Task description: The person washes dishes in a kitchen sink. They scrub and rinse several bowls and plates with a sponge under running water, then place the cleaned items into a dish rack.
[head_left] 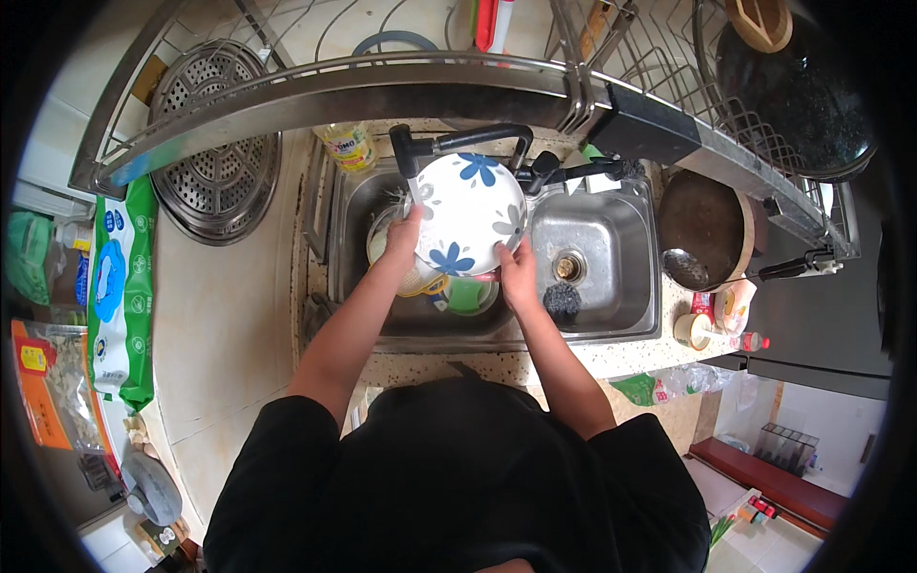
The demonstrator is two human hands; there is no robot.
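Note:
A white plate with blue and grey flowers (pixel 469 215) is held over the left sink basin, under the black faucet (pixel 466 140). My left hand (pixel 403 235) grips its left rim, and my right hand (pixel 517 271) grips its lower right rim, with the thumb on the face. A thin stream of water runs down at the plate's upper left. Below, in the left basin (pixel 401 322), lie other dishes, partly hidden by the plate and my left hand, among them a green bowl (pixel 466 295). A dark scouring pad (pixel 562 301) rests in the right basin (pixel 609 251).
A metal dish rack (pixel 344 89) spans the space above the sink. Behind the left basin stands a yellow dish soap bottle (pixel 349 147). Round perforated steamer trays (pixel 215 150) lean at the left. At the right sit a pan (pixel 702 222), a ladle (pixel 685 268) and a small cup (pixel 692 331).

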